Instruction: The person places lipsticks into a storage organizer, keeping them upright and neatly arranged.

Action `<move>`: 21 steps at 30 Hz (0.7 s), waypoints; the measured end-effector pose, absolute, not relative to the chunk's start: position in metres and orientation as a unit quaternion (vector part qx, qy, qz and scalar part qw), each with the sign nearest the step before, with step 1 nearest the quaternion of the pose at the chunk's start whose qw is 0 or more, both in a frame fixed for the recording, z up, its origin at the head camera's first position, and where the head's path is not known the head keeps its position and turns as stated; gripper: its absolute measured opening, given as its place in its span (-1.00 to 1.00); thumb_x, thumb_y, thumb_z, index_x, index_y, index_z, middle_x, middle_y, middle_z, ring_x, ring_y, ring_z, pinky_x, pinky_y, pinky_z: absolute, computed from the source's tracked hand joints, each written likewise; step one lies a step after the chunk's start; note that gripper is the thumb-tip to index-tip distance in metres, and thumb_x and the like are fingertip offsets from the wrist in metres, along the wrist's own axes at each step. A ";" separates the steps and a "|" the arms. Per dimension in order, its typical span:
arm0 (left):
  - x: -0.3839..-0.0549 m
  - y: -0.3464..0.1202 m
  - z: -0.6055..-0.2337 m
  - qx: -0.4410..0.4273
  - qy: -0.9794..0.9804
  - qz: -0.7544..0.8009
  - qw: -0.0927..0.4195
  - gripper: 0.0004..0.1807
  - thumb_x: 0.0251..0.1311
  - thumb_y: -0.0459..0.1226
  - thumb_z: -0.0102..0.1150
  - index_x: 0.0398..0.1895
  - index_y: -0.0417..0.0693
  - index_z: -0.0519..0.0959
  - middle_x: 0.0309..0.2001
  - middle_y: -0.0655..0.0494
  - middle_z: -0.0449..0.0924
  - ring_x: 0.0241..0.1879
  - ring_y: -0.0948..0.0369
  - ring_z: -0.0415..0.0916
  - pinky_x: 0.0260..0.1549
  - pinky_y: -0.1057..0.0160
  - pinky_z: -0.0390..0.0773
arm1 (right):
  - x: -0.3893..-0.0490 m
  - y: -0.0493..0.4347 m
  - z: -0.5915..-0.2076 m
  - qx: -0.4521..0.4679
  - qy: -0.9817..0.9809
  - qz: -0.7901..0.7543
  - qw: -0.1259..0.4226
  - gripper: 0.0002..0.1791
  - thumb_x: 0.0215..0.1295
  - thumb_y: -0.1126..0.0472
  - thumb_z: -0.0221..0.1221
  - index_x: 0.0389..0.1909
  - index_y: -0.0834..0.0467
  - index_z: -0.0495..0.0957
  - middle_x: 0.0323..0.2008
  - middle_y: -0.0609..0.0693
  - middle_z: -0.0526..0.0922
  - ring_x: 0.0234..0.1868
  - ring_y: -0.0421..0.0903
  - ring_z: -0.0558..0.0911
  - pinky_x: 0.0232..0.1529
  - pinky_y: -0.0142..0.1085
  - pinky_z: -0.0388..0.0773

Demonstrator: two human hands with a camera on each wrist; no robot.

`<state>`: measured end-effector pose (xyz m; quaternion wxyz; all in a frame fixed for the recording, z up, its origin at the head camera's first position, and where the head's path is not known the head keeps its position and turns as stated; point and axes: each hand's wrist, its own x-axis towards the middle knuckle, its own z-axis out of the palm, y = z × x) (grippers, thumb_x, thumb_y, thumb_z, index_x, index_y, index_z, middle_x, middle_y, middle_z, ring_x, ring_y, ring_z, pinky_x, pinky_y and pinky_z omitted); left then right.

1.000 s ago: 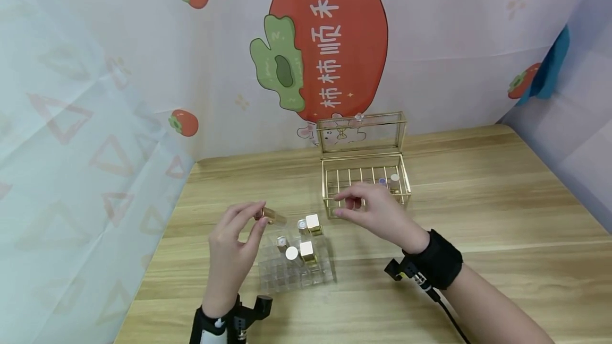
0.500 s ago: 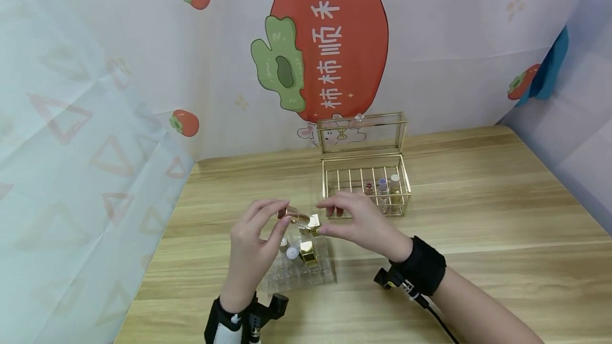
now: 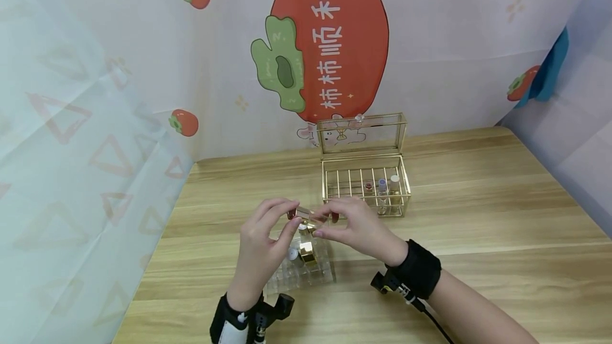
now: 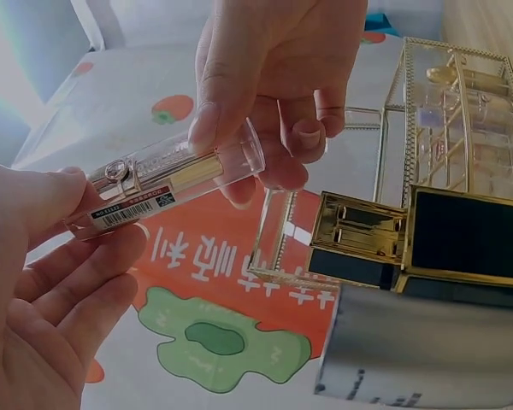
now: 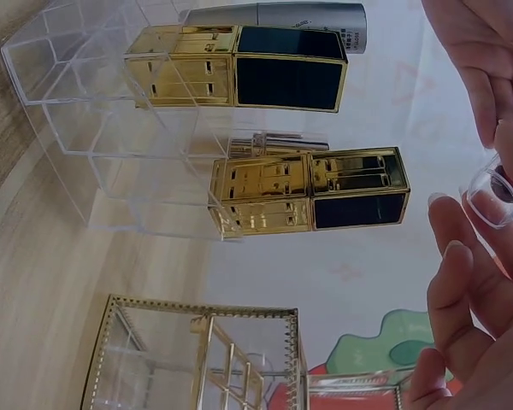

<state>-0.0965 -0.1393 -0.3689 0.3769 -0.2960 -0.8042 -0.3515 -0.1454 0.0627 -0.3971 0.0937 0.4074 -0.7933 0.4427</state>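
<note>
My left hand (image 3: 263, 251) pinches one end of a lipstick tube (image 3: 304, 215) between thumb and fingers, above a clear compartment holder (image 3: 298, 280). In the left wrist view the lipstick (image 4: 158, 188) has a barcode label, a gold-toned inner part and a transparent far end. My right hand (image 3: 363, 227) pinches that transparent end, its thumb lying on top. The tube lies sideways, tilted, between both hands. Only its round clear end (image 5: 496, 201) shows in the right wrist view.
Gold-and-black square lipsticks (image 5: 312, 190) and a silver tube (image 5: 355, 27) stand in the holder. Behind, a gold-framed glass box (image 3: 407, 195) has its lid (image 3: 363, 119) raised; several small tubes sit in its right-hand slots. A printed cloth (image 3: 444, 78) hangs behind the table.
My left hand has carried the lipstick to the right over the holder. My right hand has come left from the glass box and taken hold of the tube's clear end.
</note>
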 end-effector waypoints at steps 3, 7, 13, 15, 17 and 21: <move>-0.096 -0.140 -0.369 -0.294 -0.806 -0.353 0.373 -0.76 0.09 -0.37 0.28 -0.17 -0.30 0.64 -0.26 -0.05 0.65 -0.31 0.19 0.54 -0.33 0.13 0.66 | -0.146 0.063 -0.398 0.410 -0.791 0.443 0.098 -0.78 0.08 0.05 0.34 -0.25 0.01 0.66 -0.36 -0.20 0.67 -0.32 -0.20 0.54 -0.28 -0.19 0.55; -0.095 -0.141 -0.371 -0.291 -0.809 -0.355 0.367 -0.75 0.07 -0.39 0.29 -0.16 -0.29 0.63 -0.26 -0.06 0.65 -0.32 0.19 0.54 -0.38 0.11 0.66 | -0.147 0.066 -0.397 0.402 -0.795 0.442 0.109 -0.79 0.05 0.09 0.37 -0.28 0.03 0.66 -0.35 -0.18 0.69 -0.35 -0.21 0.53 -0.28 -0.20 0.53; -0.097 -0.143 -0.373 -0.288 -0.813 -0.354 0.363 -0.74 0.07 -0.37 0.30 -0.16 -0.29 0.62 -0.24 -0.06 0.65 -0.29 0.20 0.55 -0.33 0.08 0.69 | -0.147 0.073 -0.395 0.382 -0.800 0.448 0.118 -0.72 0.03 0.10 0.38 -0.22 0.10 0.68 -0.31 -0.11 0.71 -0.32 -0.20 0.53 -0.23 -0.14 0.50; -0.096 -0.143 -0.373 -0.286 -0.814 -0.355 0.360 -0.74 0.06 -0.37 0.31 -0.16 -0.29 0.62 -0.24 -0.06 0.65 -0.26 0.20 0.56 -0.29 0.08 0.69 | -0.146 0.075 -0.394 0.378 -0.800 0.450 0.122 -0.72 0.03 0.10 0.38 -0.21 0.09 0.68 -0.32 -0.12 0.71 -0.33 -0.21 0.52 -0.24 -0.15 0.48; -0.096 -0.143 -0.373 -0.286 -0.815 -0.355 0.357 -0.74 0.04 -0.38 0.31 -0.16 -0.28 0.62 -0.24 -0.06 0.65 -0.25 0.18 0.57 -0.27 0.07 0.69 | -0.146 0.076 -0.393 0.375 -0.800 0.452 0.128 -0.73 0.03 0.09 0.38 -0.21 0.06 0.68 -0.33 -0.14 0.70 -0.34 -0.24 0.51 -0.25 -0.18 0.46; -0.095 -0.143 -0.373 -0.290 -0.816 -0.356 0.352 -0.74 0.03 -0.39 0.31 -0.18 -0.28 0.61 -0.24 -0.06 0.66 -0.22 0.16 0.57 -0.25 0.07 0.68 | -0.147 0.079 -0.392 0.373 -0.793 0.463 0.134 -0.74 0.04 0.10 0.38 -0.22 0.04 0.68 -0.35 -0.12 0.71 -0.34 -0.23 0.51 -0.26 -0.11 0.44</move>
